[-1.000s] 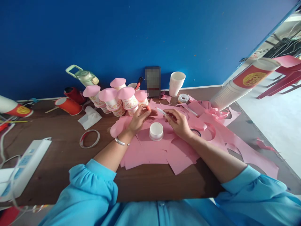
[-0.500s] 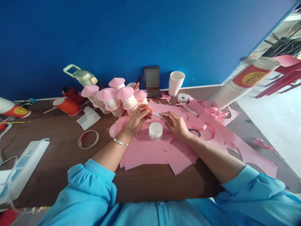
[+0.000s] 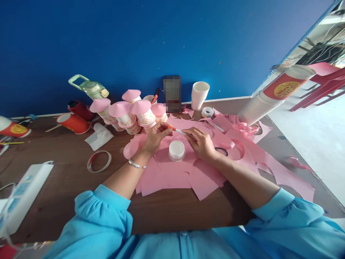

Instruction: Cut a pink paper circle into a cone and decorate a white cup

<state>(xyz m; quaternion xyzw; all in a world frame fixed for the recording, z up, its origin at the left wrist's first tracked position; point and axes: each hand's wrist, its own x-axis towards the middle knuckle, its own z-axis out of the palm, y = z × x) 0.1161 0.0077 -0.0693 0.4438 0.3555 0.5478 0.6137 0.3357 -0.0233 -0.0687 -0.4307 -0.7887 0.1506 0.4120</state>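
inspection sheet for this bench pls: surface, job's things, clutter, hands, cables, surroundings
Surface: brown table, middle covered by pink paper sheets.
Job's things: pen held between both hands; upturned white cup on the paper beneath.
Clutter: pink-capped cups, white cup stack, tape rolls, red cups, tissue.
Hands: left hand pinches the orange end; right hand grips the barrel.
Cables: power strip, cord at left edge.
Surroundings: blue wall, red chair.

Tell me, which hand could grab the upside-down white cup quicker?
Probably the right hand. It sits right beside the white cup, nearly touching it, while the left hand is a bit farther back. Both hands hold the pen, so either must let go first.
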